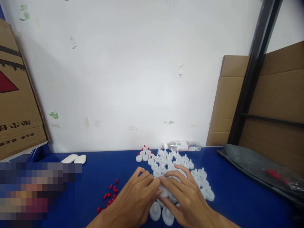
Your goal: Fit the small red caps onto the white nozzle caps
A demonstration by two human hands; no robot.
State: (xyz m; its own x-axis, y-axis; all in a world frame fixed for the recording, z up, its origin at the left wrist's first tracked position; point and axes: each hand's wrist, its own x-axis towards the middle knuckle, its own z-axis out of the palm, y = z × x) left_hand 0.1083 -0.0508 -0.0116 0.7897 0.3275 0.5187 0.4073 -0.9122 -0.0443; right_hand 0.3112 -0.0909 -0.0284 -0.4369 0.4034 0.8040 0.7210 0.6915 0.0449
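Many white plastic caps lie spread on a blue table; a few at the far left of the spread carry red tips. My left hand and my right hand rest side by side over the near part of the spread, fingers curled and meeting at a white cap between them. What the fingertips pinch is mostly hidden. Several small red tips lie loose on the table left of my left hand.
A clear water bottle lies on its side by the white wall. Cardboard boxes stand at left and cardboard sheets at right behind a black post. A dark plastic bag lies at right. Two white oblong pieces lie at back left.
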